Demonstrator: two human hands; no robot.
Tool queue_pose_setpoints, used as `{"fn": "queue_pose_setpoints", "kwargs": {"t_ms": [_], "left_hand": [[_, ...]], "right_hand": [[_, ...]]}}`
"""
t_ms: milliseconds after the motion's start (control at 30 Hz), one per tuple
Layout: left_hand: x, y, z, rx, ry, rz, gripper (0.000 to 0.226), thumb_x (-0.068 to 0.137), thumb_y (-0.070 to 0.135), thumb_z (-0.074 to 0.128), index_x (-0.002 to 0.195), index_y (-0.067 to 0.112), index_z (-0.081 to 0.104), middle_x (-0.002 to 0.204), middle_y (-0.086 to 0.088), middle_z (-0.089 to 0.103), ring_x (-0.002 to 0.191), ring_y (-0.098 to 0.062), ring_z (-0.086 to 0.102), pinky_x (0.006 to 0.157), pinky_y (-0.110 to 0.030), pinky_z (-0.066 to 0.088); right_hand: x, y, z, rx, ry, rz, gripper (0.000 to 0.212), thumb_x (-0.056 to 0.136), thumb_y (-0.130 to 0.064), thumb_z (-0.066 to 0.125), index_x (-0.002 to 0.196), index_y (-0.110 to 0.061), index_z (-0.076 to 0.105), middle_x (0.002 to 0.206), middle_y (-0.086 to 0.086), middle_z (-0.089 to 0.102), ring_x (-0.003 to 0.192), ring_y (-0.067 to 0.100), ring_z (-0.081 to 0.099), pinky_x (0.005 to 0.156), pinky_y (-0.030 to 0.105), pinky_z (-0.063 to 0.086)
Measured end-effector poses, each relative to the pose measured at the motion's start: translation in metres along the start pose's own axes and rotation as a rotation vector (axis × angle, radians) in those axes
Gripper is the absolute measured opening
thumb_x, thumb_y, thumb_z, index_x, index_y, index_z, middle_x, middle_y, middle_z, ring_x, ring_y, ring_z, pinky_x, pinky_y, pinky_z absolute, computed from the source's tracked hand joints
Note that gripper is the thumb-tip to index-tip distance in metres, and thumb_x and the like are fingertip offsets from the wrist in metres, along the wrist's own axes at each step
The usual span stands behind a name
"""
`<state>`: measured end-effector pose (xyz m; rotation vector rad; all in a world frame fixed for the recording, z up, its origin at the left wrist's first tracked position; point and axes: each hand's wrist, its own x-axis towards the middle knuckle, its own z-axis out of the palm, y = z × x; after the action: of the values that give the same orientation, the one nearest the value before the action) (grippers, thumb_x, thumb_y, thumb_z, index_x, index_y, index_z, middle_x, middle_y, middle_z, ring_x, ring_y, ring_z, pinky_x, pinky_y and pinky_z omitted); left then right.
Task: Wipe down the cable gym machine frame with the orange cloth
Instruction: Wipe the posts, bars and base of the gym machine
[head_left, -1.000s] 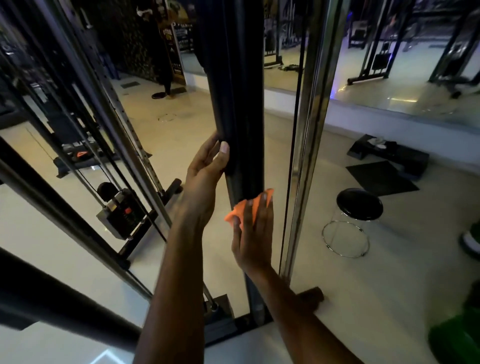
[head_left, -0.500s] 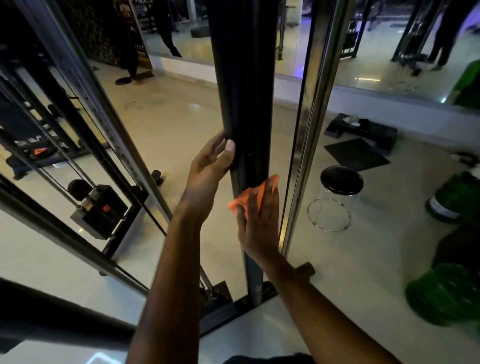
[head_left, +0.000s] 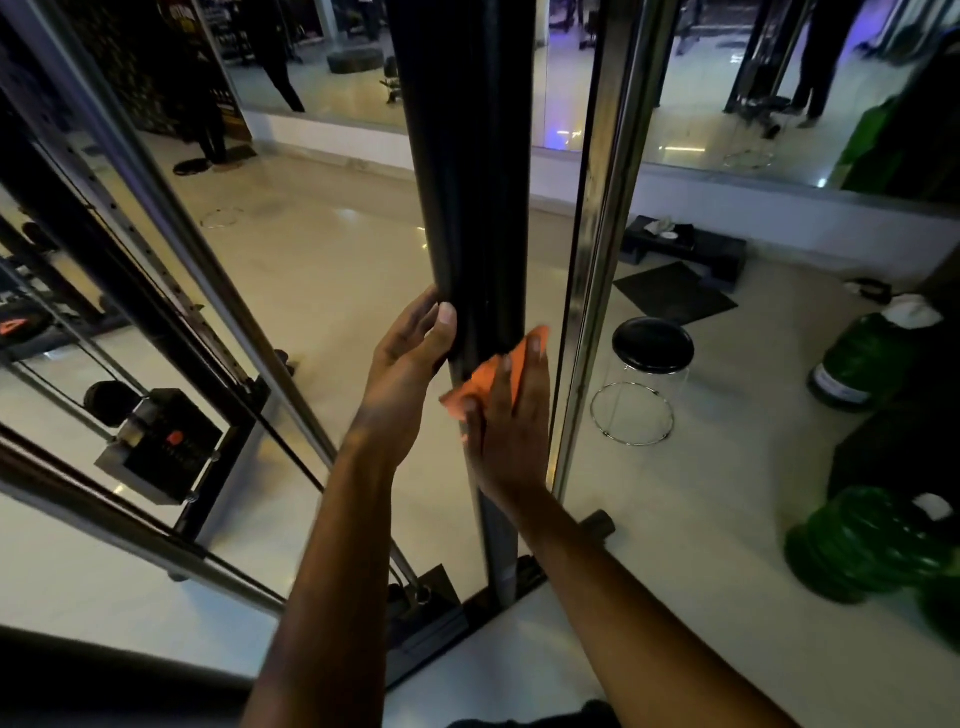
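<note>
The wipe is under way but, as a judgement, far from finished: the right hand presses the orange cloth flat against the black upright post of the cable machine, in the middle of the frame a little below centre, and only this one stretch of the frame is being touched. Nothing shows which parts are already clean; the post above the hands, the short length below them down to the base plate at lower centre, the chrome guide rail just right of the post, and the slanted perforated rail at the left all look equally dark and glossy, so most of the frame probably remains. The right hand's fingers lie straight and close together over the cloth, pushing it onto the post rather than pinching it; the cloth shows as a crumpled orange edge peeking out above and to the left of them. The left hand steadies the post from its left side, fingers loosely extended along the edge and the thumb resting against the front face, not wrapped round. The post is matte-to-satin black with faint vertical ridges and catches soft highlights; no dust or smears can be made out in this dim light. A black round stool stands on the pale floor at right.
</note>
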<state>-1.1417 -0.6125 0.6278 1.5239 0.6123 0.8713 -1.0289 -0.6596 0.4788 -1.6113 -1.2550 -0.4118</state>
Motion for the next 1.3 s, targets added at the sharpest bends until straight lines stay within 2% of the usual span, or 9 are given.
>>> {"fn": "queue_pose_setpoints", "kwargs": {"t_ms": [167, 267, 400, 600, 700, 1067, 1167, 1233, 1300], "left_hand": [[-0.01, -0.023, 0.005, -0.005, 0.024, -0.014, 0.051, 0.11, 0.038, 0.055, 0.157, 0.017, 0.051, 0.153, 0.001, 0.061, 0.145, -0.018, 0.054, 0.125, -0.051, 0.039], [-0.014, -0.033, 0.005, -0.009, 0.023, -0.045, 0.051, 0.109, 0.036, 0.053, 0.156, 0.017, 0.051, 0.15, 0.004, 0.064, 0.142, -0.015, 0.057, 0.12, -0.041, 0.046], [-0.015, -0.04, 0.003, -0.01, 0.015, -0.091, 0.042, 0.114, 0.031, 0.047, 0.154, 0.02, 0.052, 0.145, 0.01, 0.066, 0.136, -0.009, 0.061, 0.105, -0.026, 0.056], [-0.015, -0.044, 0.004, -0.008, 0.02, -0.146, 0.045, 0.114, 0.035, 0.044, 0.157, 0.023, 0.05, 0.151, 0.009, 0.063, 0.142, -0.01, 0.056, 0.116, -0.035, 0.045], [-0.016, -0.045, 0.005, 0.004, 0.021, -0.169, 0.046, 0.115, 0.036, 0.044, 0.159, 0.021, 0.049, 0.154, 0.008, 0.06, 0.145, -0.011, 0.053, 0.126, -0.044, 0.037], [-0.02, -0.046, 0.016, 0.013, 0.031, -0.19, 0.047, 0.116, 0.039, 0.038, 0.159, 0.022, 0.048, 0.155, 0.001, 0.059, 0.147, -0.021, 0.052, 0.125, -0.054, 0.035], [-0.026, -0.054, 0.021, 0.016, 0.087, -0.206, 0.045, 0.116, 0.035, 0.042, 0.158, 0.021, 0.049, 0.154, 0.002, 0.06, 0.146, -0.02, 0.053, 0.125, -0.054, 0.035], [-0.032, -0.06, 0.027, 0.014, 0.138, -0.222, 0.046, 0.114, 0.033, 0.047, 0.158, 0.02, 0.049, 0.152, 0.004, 0.061, 0.143, -0.016, 0.055, 0.124, -0.05, 0.039], [-0.036, -0.065, 0.033, 0.018, 0.19, -0.222, 0.05, 0.111, 0.038, 0.053, 0.158, 0.02, 0.049, 0.15, 0.006, 0.063, 0.142, -0.013, 0.056, 0.123, -0.047, 0.041]], "right_hand": [[-0.085, 0.037, 0.004, -0.004, -0.236, 0.134, 0.099, 0.108, -0.041, 0.063, 0.173, -0.021, -0.009, 0.18, 0.018, -0.002, 0.163, 0.043, 0.022, 0.113, 0.062, 0.051], [-0.057, 0.013, -0.004, 0.137, -0.175, 0.171, 0.09, 0.108, -0.03, 0.061, 0.171, -0.011, -0.001, 0.18, 0.019, -0.001, 0.167, 0.036, 0.014, 0.122, 0.058, 0.043], [-0.005, -0.012, -0.011, 0.239, -0.053, 0.187, 0.077, 0.113, -0.052, 0.035, 0.169, -0.01, 0.004, 0.181, 0.017, 0.002, 0.166, 0.035, 0.017, 0.121, 0.061, 0.042], [-0.035, 0.022, 0.003, 0.016, -0.149, 0.04, 0.086, 0.113, -0.047, 0.051, 0.171, -0.022, -0.008, 0.178, 0.026, 0.003, 0.165, 0.041, 0.019, 0.126, 0.057, 0.037], [-0.078, 0.047, 0.009, -0.058, -0.271, 0.028, 0.086, 0.111, -0.047, 0.06, 0.169, -0.018, 0.003, 0.177, 0.029, 0.004, 0.164, 0.041, 0.017, 0.12, 0.059, 0.045], [-0.012, 0.014, -0.011, 0.193, -0.166, 0.051, 0.101, 0.106, -0.036, 0.069, 0.169, -0.02, -0.009, 0.18, 0.019, -0.008, 0.167, 0.037, 0.009, 0.125, 0.062, 0.038], [-0.03, 0.036, -0.009, 0.158, -0.258, -0.054, 0.106, 0.108, -0.035, 0.068, 0.168, -0.032, -0.019, 0.179, 0.023, -0.003, 0.166, 0.035, 0.017, 0.128, 0.05, 0.038], [-0.047, 0.051, -0.013, 0.204, -0.31, -0.057, 0.094, 0.111, -0.032, 0.063, 0.168, -0.033, -0.013, 0.179, 0.013, 0.0, 0.163, 0.013, 0.021, 0.127, 0.027, 0.033], [-0.058, 0.059, -0.019, 0.267, -0.362, -0.005, 0.079, 0.114, -0.033, 0.057, 0.167, -0.03, -0.001, 0.177, 0.0, 0.002, 0.155, -0.002, 0.023, 0.121, 0.022, 0.039]]}}
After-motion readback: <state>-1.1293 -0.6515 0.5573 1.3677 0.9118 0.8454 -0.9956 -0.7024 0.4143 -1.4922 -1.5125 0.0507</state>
